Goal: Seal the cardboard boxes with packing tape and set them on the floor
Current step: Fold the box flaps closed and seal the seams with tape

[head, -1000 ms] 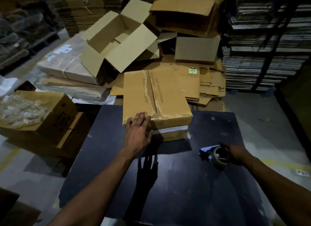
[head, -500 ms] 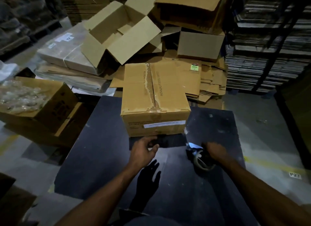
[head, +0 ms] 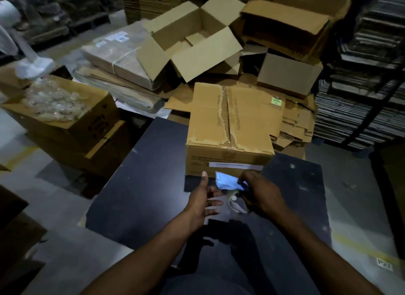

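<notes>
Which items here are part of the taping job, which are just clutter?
In the job: closed cardboard box on the dark table; tape dispenser gripped by the right hand; left hand, open beside it.

Lying about: open empty carton; flattened cardboard pile; carton of clear plastic items; strapped bundle.

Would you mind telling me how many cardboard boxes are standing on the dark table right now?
1: the closed cardboard box at the far edge of the dark table, just beyond both hands. The other boxes sit off the table, behind and to its left.
</notes>
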